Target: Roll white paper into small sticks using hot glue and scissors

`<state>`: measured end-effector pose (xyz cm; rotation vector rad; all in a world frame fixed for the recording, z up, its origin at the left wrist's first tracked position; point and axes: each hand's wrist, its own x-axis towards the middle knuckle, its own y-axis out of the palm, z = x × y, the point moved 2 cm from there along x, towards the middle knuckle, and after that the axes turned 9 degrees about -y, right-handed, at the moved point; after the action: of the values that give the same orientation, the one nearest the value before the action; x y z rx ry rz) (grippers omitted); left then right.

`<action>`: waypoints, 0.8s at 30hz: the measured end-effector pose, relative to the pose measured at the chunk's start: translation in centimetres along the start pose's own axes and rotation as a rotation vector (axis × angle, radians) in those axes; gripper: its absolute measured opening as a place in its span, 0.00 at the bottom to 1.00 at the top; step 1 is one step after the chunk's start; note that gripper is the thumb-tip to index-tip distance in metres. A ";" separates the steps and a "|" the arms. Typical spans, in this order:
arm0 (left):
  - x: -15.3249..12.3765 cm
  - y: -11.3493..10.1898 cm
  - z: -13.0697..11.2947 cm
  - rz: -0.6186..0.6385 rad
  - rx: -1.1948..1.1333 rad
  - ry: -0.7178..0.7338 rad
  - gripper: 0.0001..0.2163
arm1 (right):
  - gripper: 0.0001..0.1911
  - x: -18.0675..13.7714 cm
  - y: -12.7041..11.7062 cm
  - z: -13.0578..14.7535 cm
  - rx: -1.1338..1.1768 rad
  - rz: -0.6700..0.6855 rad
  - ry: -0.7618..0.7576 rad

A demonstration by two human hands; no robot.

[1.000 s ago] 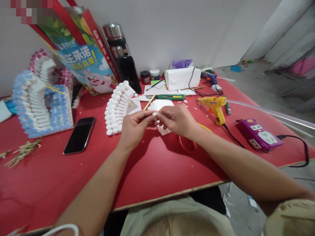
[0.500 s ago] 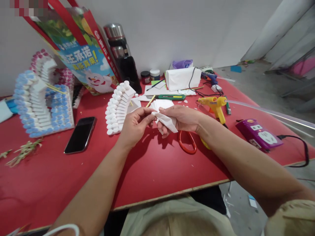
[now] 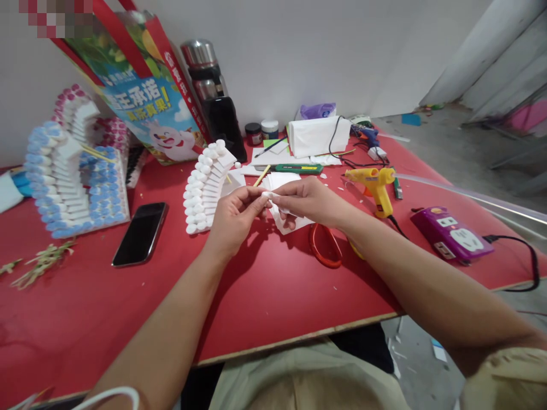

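Between my two hands is a thin white sheet of tissue paper (image 3: 287,223), its loose part hanging below my right fingers. My left hand (image 3: 239,215) pinches the paper's gathered end between thumb and fingertips. From the other side, my right hand (image 3: 308,199) grips the same end with thumb and index finger, its other fingers curled beneath. Just left of my hands stands a curved white model (image 3: 204,191) made of stacked white pieces with rounded ends. Behind my hands lies a stack of white paper (image 3: 280,180), partly covered by them. Red-handled scissors (image 3: 325,250) lie below my right wrist, their blades hidden.
A yellow glue gun (image 3: 374,185) and a purple power socket (image 3: 455,236) are on the right. A black phone (image 3: 140,233) and a blue-and-white model (image 3: 77,188) stand on the left. At the back are a green utility knife (image 3: 299,168), a shopping bag (image 3: 149,97) and jars (image 3: 269,129).
My right hand has turned over the paper, its knuckles now higher and its thumb pressing near the left fingertips. The paper's loose part now spreads below the hand. My left hand stays nearly still.
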<state>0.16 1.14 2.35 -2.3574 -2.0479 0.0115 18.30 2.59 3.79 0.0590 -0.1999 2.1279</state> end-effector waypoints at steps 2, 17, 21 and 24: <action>-0.1 0.2 -0.1 -0.012 -0.001 0.003 0.10 | 0.19 0.0 0.2 -0.3 -0.139 -0.066 -0.047; -1.3 1.1 -0.6 -0.163 0.220 0.201 0.08 | 0.17 -0.7 1.4 0.3 -0.866 -0.192 -0.519; -1.3 1.0 -0.5 -0.191 0.237 0.229 0.07 | 0.16 -0.6 1.3 0.1 -0.895 -0.155 -0.528; -1.5 1.1 -0.4 -0.202 0.260 0.272 0.06 | 0.15 -0.6 1.4 0.0 -0.910 -0.137 -0.493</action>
<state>1.06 -0.47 2.67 -1.8819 -2.0029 -0.0410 17.47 1.36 3.60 0.0554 -1.3800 1.6787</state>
